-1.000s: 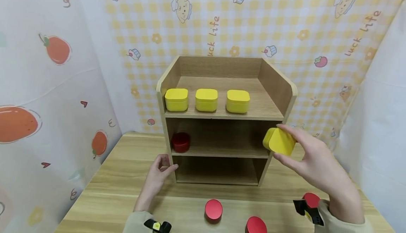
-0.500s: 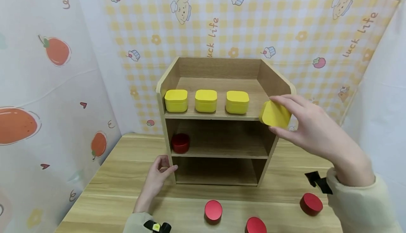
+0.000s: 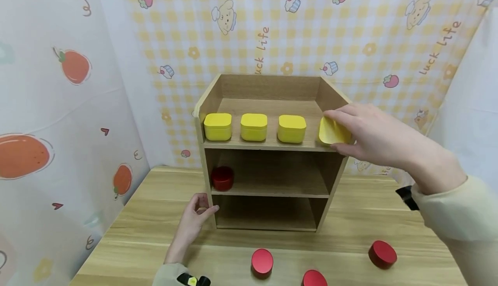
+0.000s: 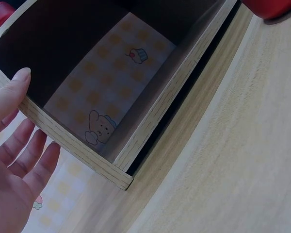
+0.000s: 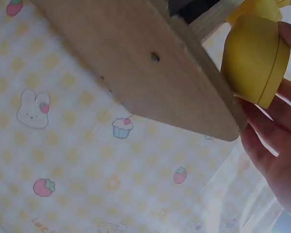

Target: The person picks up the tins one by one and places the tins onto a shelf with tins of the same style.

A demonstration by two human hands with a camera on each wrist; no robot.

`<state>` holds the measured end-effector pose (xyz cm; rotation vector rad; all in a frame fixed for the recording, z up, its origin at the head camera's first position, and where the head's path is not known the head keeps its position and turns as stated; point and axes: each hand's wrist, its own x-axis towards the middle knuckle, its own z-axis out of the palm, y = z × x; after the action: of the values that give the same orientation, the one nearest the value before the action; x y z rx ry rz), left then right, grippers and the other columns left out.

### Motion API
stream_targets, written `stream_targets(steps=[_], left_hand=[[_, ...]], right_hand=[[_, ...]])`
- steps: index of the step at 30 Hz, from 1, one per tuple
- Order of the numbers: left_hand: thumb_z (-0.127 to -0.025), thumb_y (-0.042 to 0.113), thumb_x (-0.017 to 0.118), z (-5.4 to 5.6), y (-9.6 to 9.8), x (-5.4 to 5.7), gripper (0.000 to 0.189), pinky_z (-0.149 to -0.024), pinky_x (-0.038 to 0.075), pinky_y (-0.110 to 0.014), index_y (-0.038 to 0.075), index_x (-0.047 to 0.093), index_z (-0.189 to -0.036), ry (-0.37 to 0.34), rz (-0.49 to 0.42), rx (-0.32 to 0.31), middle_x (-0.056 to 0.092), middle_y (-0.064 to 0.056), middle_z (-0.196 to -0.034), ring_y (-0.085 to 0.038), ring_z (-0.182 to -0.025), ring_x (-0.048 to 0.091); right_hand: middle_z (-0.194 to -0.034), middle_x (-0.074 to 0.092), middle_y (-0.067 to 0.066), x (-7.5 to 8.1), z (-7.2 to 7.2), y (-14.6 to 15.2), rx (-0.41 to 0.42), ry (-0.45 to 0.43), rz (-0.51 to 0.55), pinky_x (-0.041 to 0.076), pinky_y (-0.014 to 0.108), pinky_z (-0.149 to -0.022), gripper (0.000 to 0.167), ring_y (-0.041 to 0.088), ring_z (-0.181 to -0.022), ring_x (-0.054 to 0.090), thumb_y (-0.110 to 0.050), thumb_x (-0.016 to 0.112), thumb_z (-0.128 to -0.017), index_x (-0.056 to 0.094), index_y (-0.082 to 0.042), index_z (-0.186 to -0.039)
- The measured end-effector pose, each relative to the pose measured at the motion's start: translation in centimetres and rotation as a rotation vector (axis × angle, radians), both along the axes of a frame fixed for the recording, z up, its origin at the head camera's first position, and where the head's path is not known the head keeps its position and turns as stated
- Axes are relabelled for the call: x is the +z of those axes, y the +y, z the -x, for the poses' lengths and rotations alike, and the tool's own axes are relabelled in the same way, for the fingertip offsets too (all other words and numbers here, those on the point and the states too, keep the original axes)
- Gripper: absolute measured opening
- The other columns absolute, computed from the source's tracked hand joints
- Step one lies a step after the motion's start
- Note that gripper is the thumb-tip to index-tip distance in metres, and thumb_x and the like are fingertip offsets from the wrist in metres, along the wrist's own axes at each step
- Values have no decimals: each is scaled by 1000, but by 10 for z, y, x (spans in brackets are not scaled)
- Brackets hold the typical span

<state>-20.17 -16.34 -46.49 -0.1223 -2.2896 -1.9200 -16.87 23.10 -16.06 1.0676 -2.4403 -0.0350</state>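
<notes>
A three-level wooden shelf unit [image 3: 270, 87] stands on the table. My right hand [image 3: 375, 136] holds a tilted yellow lidded box [image 3: 333, 133] between thumb and fingers at the right end of the top level. In the right wrist view this yellow box [image 5: 252, 58] overlaps the front edge of the side panel [image 5: 150, 63]. Three similar boxes, left [image 3: 218, 127], centre [image 3: 253, 127] and right [image 3: 292, 129], sit in a row along the top level. Low on the unit, my left hand [image 3: 194, 216] grips the left side panel [image 4: 80, 148], thumb at its front edge, fingers outside.
One round red tin [image 3: 222, 178] sits at the left of the middle level. On the table before the unit are three more, a left tin [image 3: 262, 262], a front tin [image 3: 314, 279] and a right tin [image 3: 383, 254]. Patterned cloth [image 3: 249, 39] hangs behind.
My right hand has raised the yellow box from beside the middle level to the top level, at the right end of the row. The left hand keeps its place on the side panel.
</notes>
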Motion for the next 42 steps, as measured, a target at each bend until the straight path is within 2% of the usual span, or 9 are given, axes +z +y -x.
stream_targets(steps=[4, 8, 11, 16, 20, 23, 32, 36, 42], left_hand=[[-88, 10, 75, 1, -1, -1, 38, -79, 49, -24, 4, 52, -117, 0, 4, 3, 52, -10, -105, -20, -99, 51], [-87, 12, 75, 1, -1, -2, 37, -79, 49, -24, 4, 52, -115, 11, 5, 6, 53, -10, -104, -20, -99, 51], [-87, 13, 76, 1, -1, -3, 37, -80, 49, -25, 5, 53, -114, 21, 7, 5, 53, -10, -104, -21, -99, 51], [-86, 13, 76, 0, -1, -5, 36, -79, 50, -25, 6, 53, -113, 30, 6, 11, 52, -10, -104, -22, -99, 52], [-86, 13, 76, 0, -1, -5, 37, -78, 50, -26, 5, 53, -114, 33, 2, 6, 52, -11, -104, -22, -98, 52], [-87, 12, 76, 0, 0, -4, 37, -79, 50, -25, 4, 52, -115, 20, -1, -3, 52, -11, -105, -21, -99, 52], [-89, 7, 73, 3, -2, -3, 36, -78, 49, -25, 2, 50, -116, -16, 4, -9, 51, -11, -106, -21, -99, 50], [-88, 11, 74, 2, -1, -5, 37, -79, 49, -24, 4, 51, -115, 6, 1, -6, 52, -10, -105, -20, -100, 50], [-87, 14, 76, 1, 0, -4, 37, -79, 49, -25, 5, 52, -114, 42, 11, 2, 52, -10, -104, -21, -99, 50]], right_hand=[[-113, 64, 13, 8, 13, 4, -66, -73, -60, 47, 50, -82, 59, 29, -99, 58, -18, 83, -78, 58, 2, -127], [-119, 62, 11, 17, 24, 8, -126, -231, -57, 46, 48, -84, 58, 28, -106, 53, -22, 80, -83, 57, -3, -132], [-119, 59, 9, 24, 32, 10, -152, -349, -64, 44, 45, -86, 59, 26, -107, 51, -24, 78, -85, 54, -5, -136], [-110, 57, 6, 36, 42, 9, -157, -503, -93, 43, 42, -83, 61, 22, -97, 51, -27, 77, -85, 53, -5, -137], [-121, 55, 9, 42, 45, 9, -185, -584, -100, 42, 45, -90, 65, 25, -107, 50, -33, 76, -86, 51, -6, -139], [-131, 51, 12, 43, 47, 10, -204, -605, -99, 40, 49, -95, 68, 27, -117, 47, -37, 76, -85, 51, -6, -140], [-136, 47, 16, 40, 51, 9, -230, -619, -98, 40, 49, -93, 67, 30, -117, 46, -36, 78, -82, 54, -7, -138], [-137, 46, 16, 38, 50, 9, -230, -601, -87, 40, 51, -94, 68, 31, -117, 46, -36, 79, -82, 53, -7, -138], [-144, 45, 14, 37, 42, 8, -218, -588, -22, 33, 57, -102, 76, 36, -133, 37, -36, 79, -82, 45, -10, -145]])
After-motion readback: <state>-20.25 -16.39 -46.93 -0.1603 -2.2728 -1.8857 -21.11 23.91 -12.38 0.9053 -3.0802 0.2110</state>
